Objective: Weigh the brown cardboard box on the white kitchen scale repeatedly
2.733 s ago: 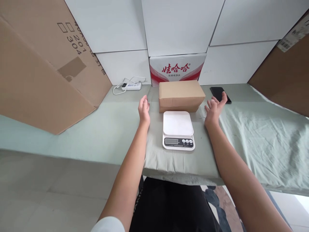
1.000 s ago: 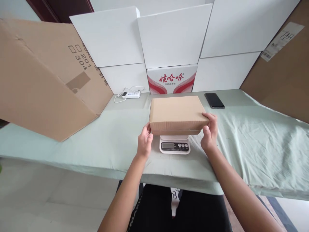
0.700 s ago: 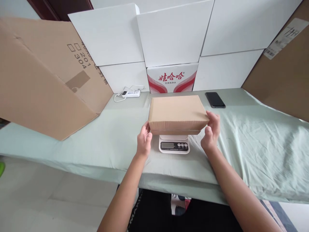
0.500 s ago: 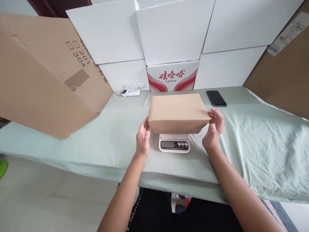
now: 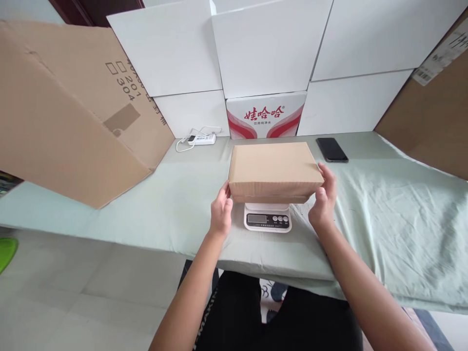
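A closed brown cardboard box (image 5: 276, 163) covers the top of a white digital kitchen scale (image 5: 267, 225). Only the scale's front, with its dark display and buttons, shows below the box; whether the box rests fully on the pan I cannot tell. At the box's left front corner my left hand (image 5: 221, 213) is closed against the side, its fingers partly hidden behind the edge. My right hand (image 5: 323, 201) grips the opposite corner, fingers along the right side and thumb toward the front.
Behind the box stand white panels and a white-and-red carton (image 5: 266, 116). A black phone (image 5: 332, 149) lies at back right, a white plug-in device (image 5: 202, 140) with a cable at back left. Large cardboard sheets (image 5: 84, 122) flank the green cloth (image 5: 175, 209).
My right hand has closed in on the right side of the box. My left hand stays at the left corner. The whole view has shifted slightly.
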A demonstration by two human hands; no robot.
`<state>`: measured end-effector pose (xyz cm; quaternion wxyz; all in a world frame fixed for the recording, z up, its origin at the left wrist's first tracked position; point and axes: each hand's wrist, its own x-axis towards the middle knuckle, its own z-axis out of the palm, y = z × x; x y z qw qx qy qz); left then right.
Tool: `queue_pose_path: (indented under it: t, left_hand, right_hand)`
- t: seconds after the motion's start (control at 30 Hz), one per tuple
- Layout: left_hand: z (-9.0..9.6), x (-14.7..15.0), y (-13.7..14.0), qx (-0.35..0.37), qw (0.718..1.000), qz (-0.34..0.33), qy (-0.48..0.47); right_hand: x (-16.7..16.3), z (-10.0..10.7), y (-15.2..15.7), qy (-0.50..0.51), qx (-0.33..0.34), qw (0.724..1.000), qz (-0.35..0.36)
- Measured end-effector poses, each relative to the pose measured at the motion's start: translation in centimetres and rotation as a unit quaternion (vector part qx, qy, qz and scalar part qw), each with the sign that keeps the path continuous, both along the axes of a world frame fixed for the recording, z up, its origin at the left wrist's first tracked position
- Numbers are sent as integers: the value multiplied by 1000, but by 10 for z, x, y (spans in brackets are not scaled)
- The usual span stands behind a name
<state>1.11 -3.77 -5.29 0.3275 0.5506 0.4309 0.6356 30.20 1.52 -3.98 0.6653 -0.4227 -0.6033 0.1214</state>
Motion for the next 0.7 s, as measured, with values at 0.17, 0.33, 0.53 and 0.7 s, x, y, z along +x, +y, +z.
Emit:
queue_pose_path:
  t: [0.17, 0.33, 0.53, 0.7]
  left_hand:
    - [2, 0, 0, 0, 1000, 0, 23]
    - [5, 1, -1, 3, 1000, -14, 22]
    - [7, 2, -3, 25, 999, -38, -3]
    - [41, -7, 14, 47, 998, -45, 2]
  right_hand:
    - [-1, -2, -2, 3, -31, 1000, 1]
    - [-1, -9, 0, 0, -40, 999, 29]
    - [-5, -8, -5, 25, -38, 997, 58]
    - [-10, 27, -11, 12, 21, 997, 74]
